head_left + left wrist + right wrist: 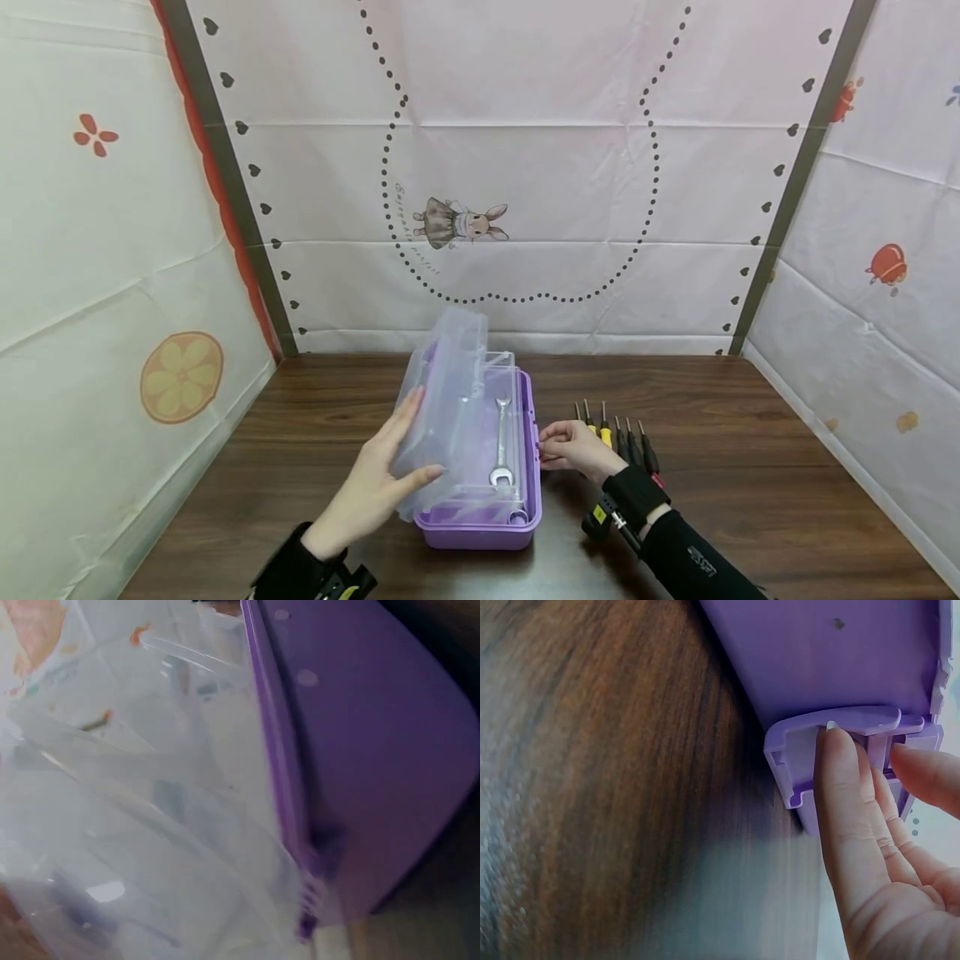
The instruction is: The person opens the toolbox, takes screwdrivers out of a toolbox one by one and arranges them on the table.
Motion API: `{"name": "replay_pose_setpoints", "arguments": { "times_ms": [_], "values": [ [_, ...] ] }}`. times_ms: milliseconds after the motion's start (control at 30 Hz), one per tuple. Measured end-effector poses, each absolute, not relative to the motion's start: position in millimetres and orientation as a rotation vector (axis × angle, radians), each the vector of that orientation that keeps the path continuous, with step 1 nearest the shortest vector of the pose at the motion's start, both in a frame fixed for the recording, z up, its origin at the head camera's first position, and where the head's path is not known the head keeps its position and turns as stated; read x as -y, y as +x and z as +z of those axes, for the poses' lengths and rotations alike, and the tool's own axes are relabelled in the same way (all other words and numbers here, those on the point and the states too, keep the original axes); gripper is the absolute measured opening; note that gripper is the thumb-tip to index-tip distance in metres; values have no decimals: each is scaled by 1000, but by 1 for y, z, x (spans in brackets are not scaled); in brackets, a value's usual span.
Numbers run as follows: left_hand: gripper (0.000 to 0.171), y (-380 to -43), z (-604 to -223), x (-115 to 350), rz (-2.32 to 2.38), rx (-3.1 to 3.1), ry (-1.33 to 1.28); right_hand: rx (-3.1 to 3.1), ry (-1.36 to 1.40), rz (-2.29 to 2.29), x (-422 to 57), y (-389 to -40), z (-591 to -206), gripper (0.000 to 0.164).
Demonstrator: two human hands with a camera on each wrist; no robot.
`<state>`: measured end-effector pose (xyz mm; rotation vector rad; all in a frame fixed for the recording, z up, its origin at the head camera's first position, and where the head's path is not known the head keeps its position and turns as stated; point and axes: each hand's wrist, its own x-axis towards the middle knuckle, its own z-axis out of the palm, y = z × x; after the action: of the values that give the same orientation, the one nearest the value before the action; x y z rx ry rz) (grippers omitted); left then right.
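Note:
A purple toolbox [480,537] stands on the table with its clear lid [450,400] raised and tilted to the left. My left hand [375,483] rests on the outside of the lid, fingers extended and thumb spread across it. Inside, a silver wrench [501,442] lies lengthwise, and a ring-shaped metal end [517,517] shows near the front corner. My right hand [573,446] is at the box's right side. There, in the right wrist view, its fingers and thumb pinch the purple latch [832,720], which hangs outward from the wall.
Several screwdrivers [628,442] with yellow, black and red handles lie in a row right of the box, partly behind my right hand. The brown table [750,483] meets patterned cloth walls [525,167] at the back and both sides.

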<state>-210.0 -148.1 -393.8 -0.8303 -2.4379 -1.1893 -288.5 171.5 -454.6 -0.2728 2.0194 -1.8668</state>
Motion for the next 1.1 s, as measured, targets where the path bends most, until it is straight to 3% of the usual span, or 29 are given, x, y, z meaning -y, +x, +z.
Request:
{"name": "replay_pose_setpoints", "arguments": {
  "times_ms": [533, 1100],
  "values": [
    [89, -195, -398, 70, -19, 2573, -1024, -2066, -330, -1840, -169, -283, -454, 17],
    [90, -192, -399, 67, 7, 2562, -1004, -2414, -491, -1654, -167, -289, -444, 17]
  ]
}}
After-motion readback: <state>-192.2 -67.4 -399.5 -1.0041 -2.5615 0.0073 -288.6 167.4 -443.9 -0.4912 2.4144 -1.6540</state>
